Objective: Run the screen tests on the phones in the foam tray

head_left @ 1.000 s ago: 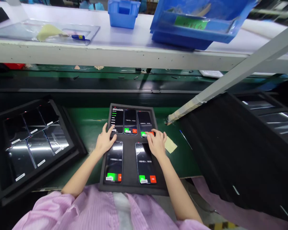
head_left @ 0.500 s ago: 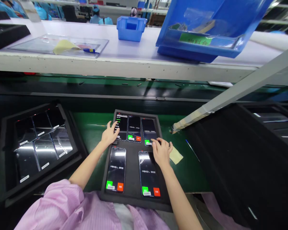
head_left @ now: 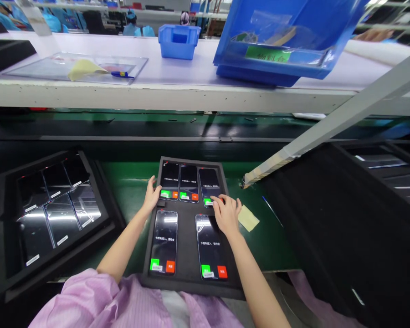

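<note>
A black foam tray (head_left: 186, 228) lies in front of me, with several lit smartphones in its slots. At its left edge is my left hand (head_left: 151, 195), open, the thumb reaching to the lower left side of the upper left phone (head_left: 170, 180). My right hand (head_left: 227, 213) is open over the lower part of the upper right phone (head_left: 209, 182), fingertips at its green and red buttons. Between these two sits the upper middle phone (head_left: 188, 180). Lower down are the lower left phone (head_left: 165, 241) and lower right phone (head_left: 210, 248), showing similar screens.
Left, another black tray (head_left: 105, 214) holds several dark phones. A yellow paper (head_left: 248, 218) and a pen (head_left: 272, 211) lie to the right, beside a slanted white post (head_left: 304, 141) and a large black tray stack (head_left: 314, 228). Blue bins (head_left: 178, 43) stand on the shelf above.
The upper left phone's screen has switched from a text list to a message with green and red buttons. My left hand has drawn back left off that screen; my right hand stays nearly in place.
</note>
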Demonstrator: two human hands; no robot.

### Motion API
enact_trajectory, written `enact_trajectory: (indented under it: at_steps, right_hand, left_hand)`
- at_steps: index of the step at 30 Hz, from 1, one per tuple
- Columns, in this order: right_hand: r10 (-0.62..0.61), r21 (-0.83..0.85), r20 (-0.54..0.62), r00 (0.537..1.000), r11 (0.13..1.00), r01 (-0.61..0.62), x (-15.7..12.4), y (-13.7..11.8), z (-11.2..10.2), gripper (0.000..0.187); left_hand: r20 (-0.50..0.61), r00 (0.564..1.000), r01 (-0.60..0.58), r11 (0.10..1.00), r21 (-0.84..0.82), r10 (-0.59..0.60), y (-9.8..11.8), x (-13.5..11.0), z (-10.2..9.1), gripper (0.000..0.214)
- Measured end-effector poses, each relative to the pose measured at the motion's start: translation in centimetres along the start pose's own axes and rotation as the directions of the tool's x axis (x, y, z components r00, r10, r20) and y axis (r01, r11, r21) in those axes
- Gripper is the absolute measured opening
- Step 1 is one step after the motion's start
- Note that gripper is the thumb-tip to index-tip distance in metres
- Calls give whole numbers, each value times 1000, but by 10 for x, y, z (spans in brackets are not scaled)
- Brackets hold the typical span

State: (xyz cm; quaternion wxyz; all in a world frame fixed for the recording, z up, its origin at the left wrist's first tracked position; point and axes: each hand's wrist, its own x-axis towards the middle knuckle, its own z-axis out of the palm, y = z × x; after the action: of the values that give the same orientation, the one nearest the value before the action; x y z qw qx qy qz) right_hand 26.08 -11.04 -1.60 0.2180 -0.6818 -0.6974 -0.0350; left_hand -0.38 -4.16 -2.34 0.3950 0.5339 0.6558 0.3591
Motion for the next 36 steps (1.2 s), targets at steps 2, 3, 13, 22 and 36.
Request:
enact_trajectory:
  at_steps: [2,3,13,22,36]
  right_hand:
    - [-19,-1,26,999,1000,19,0,-1,-1,40]
    - [-28,-3,35,999,1000,28,0,-1,-1,39]
    - [-76,-98,45,996,992,80,0,-7,-3,38]
    - [-292,-42,208,934,951,306,21,-64,4,35]
    - [-111,-33,250,962,992,123,-102,-26,-58,58]
  left_hand:
    - [6,1000,29,998,-53,-29,-3,2,1,60]
    - [9,999,35,997,-72,-35,-3,3,1,63]
    - [-5,1000,11,990,-143,-12,-5,3,4,76]
    - [54,996,80,966,-247,-69,-13,-26,-2,69]
    - [413,905,11,962,-271,106,-54,-168,-40,90]
